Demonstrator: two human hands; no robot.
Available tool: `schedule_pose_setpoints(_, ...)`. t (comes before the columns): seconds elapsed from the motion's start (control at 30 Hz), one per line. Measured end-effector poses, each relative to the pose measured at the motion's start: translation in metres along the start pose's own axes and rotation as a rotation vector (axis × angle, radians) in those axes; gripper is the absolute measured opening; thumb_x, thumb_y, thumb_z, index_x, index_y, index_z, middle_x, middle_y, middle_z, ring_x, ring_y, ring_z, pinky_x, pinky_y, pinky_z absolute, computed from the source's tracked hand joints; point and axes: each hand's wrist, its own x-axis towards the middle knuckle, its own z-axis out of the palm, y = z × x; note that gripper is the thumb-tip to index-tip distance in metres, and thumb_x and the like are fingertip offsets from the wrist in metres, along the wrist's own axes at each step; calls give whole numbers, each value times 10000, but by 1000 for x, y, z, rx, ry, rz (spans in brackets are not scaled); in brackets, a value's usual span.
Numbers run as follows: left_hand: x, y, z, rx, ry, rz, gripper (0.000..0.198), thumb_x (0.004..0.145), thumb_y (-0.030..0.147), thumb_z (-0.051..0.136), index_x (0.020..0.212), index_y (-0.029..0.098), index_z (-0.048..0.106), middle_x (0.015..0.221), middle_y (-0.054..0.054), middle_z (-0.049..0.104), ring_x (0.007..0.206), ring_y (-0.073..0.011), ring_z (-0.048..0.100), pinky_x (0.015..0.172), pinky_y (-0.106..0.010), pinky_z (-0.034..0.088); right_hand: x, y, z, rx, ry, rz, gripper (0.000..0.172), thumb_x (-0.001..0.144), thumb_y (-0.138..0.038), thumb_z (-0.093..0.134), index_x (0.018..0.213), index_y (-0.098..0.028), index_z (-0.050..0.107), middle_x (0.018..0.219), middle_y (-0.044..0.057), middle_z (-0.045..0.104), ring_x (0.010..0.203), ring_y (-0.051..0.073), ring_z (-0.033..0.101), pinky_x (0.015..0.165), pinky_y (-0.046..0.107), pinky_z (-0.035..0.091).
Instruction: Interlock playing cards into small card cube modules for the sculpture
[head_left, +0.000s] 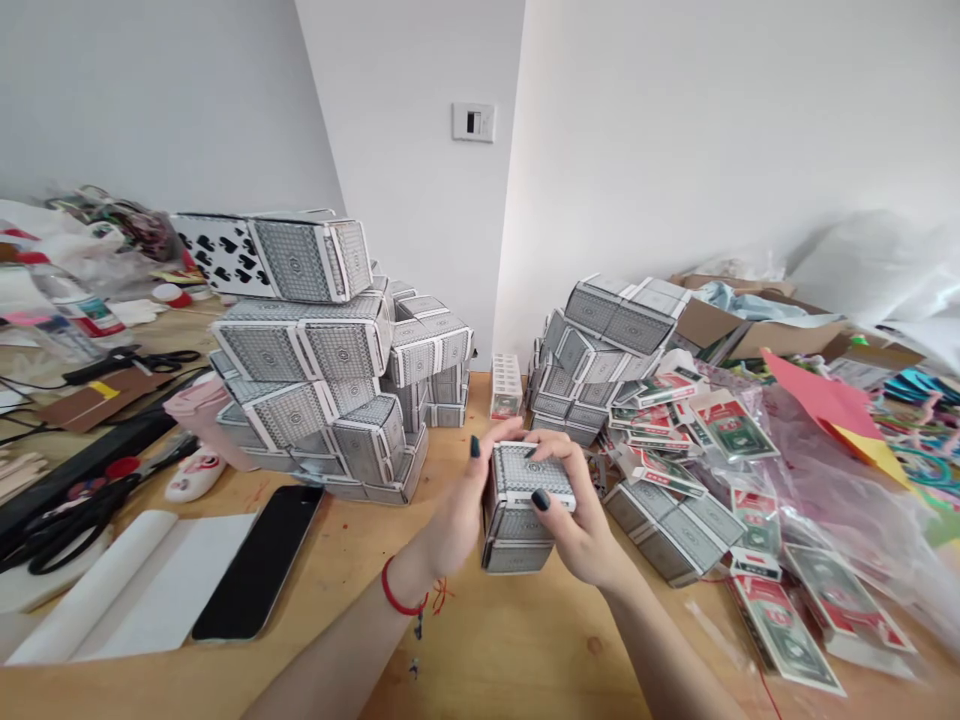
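Between my two hands is a block folded from playing cards [517,525], its grey patterned card backs facing out. My left hand [461,500] presses along its left side, fingers reaching behind it. On the right, my right hand [574,500] grips the block with the thumb on its upper front edge and fingers over the top. To the left rises a tall stack of similar card blocks [345,340], the top one showing black spades. Another stack of card blocks [607,340] stands behind my right hand. A loose card block [675,530] lies to the right of it.
Red-and-green card boxes [731,425] lie scattered at right beside clear plastic wrap [840,490]. A black phone [259,565], white paper [165,580], black-handled scissors [90,510] and a white mouse [195,473] lie at left. A row of packs [507,385] stands near the wall.
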Motion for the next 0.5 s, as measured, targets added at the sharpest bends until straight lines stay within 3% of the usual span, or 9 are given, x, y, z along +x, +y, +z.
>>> schedule_pose_setpoints(0.1,-4,-3,5,133,89,42,467,899,458,281,1284,225,408,1363,-51,408,1273,-227,339,1073,-360,257,-3,-1,8,0,-6,-2,196,855,-341,426,1019,-248,375,1073,85,408,1080,243,409,902,434,363)
schedule_pose_setpoints(0.27,-9,-4,8,184,116,58,554,874,529,264,1327,224,351,1341,-72,427,1264,-243,354,1056,-370,283,-6,2,14,-81,-3,-68,272,844,-334,455,1057,-256,305,1122,102,360,1119,257,382,900,480,366)
schedule_pose_setpoints(0.4,-4,-4,-2,142,135,47,590,830,579,341,1321,253,375,1396,-37,376,1317,-252,268,1071,-361,265,-6,5,9,-253,26,-278,446,754,-323,619,1063,-293,298,1143,98,340,1073,269,403,847,491,409)
schedule_pose_setpoints(0.5,5,-5,-10,-10,206,-79,550,831,583,339,1291,288,404,1376,5,411,1315,-233,287,1035,-355,329,-10,4,9,-398,61,-445,415,671,-236,702,914,-328,378,1136,46,346,1033,274,428,842,530,406)
